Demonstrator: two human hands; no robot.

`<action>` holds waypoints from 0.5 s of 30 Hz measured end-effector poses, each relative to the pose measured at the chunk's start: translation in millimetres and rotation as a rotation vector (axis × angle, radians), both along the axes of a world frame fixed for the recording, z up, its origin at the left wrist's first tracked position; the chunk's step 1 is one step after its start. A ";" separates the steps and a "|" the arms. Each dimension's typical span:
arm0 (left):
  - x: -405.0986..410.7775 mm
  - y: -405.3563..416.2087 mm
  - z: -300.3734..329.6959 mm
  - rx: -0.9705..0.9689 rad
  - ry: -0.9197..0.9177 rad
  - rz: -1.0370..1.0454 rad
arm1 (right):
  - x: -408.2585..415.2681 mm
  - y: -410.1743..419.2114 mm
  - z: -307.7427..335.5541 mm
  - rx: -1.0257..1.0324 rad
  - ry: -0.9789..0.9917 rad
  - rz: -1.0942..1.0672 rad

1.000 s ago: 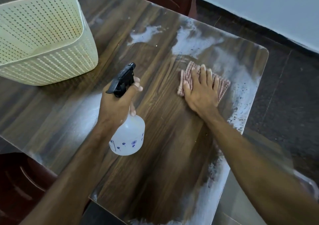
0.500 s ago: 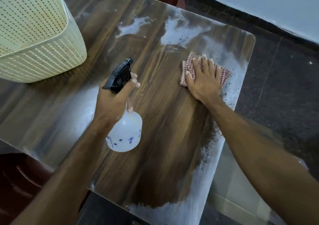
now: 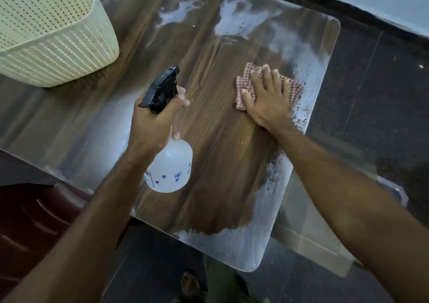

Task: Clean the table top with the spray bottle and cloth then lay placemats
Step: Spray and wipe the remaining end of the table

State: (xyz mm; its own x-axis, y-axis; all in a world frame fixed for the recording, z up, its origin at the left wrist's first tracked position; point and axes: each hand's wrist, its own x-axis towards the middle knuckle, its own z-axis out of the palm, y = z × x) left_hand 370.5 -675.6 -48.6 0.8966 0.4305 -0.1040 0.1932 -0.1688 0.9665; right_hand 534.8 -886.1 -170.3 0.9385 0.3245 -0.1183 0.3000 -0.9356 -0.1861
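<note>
Hands are seen from above, both over a wooden table top (image 3: 222,186). The right hand (image 3: 267,103) is laid flat, fingers straight and spread, pressed onto a red-and-white checked cloth (image 3: 293,89) that lies on the table beneath it. The left hand (image 3: 153,126) is curled round the neck of a spray bottle (image 3: 173,163), which is held above the table; its black trigger head (image 3: 162,90) is pointed away from the person, and its clear body, printed with small blue marks, hangs below the fist. Whitish smears are spread on the table surface beyond and to the right of the cloth and along the near edge. Far to the left of the bottle, a cream perforated basket (image 3: 58,59) is stood on the table. A dark floor (image 3: 383,93) is seen right of the table.
</note>
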 end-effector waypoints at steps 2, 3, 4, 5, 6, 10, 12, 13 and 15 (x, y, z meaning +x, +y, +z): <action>-8.7 -2.7 1.7 -0.015 -0.008 -0.002 | -17.6 -23.1 -1.2 0.001 -0.041 -0.049; -12.9 -3.5 2.7 -0.029 -0.016 0.001 | -33.2 -32.7 -0.2 -0.009 -0.057 -0.066; -17.5 -4.2 4.1 -0.041 -0.025 0.003 | -52.9 -39.3 0.3 -0.017 -0.063 -0.081; -21.9 -5.0 5.4 -0.054 -0.034 0.005 | -74.5 -42.3 0.9 -0.022 -0.055 -0.090; -25.2 -6.2 6.3 -0.063 -0.039 0.008 | -96.1 -41.7 1.6 -0.029 -0.037 -0.083; -43.6 -14.2 10.5 -0.075 -0.060 -0.006 | -155.4 -19.5 -2.2 -0.047 0.023 0.109; -52.8 -16.8 11.9 -0.062 -0.064 -0.011 | -139.2 -15.9 -1.4 -0.042 0.010 0.156; -58.2 -16.8 12.7 -0.050 -0.054 -0.009 | -126.5 -17.7 -0.6 -0.037 0.005 0.144; -71.7 -16.1 12.2 -0.051 -0.032 0.010 | -109.4 -29.3 1.6 -0.016 0.004 0.066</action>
State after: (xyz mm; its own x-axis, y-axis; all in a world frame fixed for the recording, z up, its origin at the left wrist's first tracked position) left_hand 298.8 -691.7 -36.4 0.8954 0.4346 -0.0968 0.1631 -0.1178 0.9796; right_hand 425.4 -915.4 -168.8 0.9145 0.3841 -0.1273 0.3609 -0.9165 -0.1724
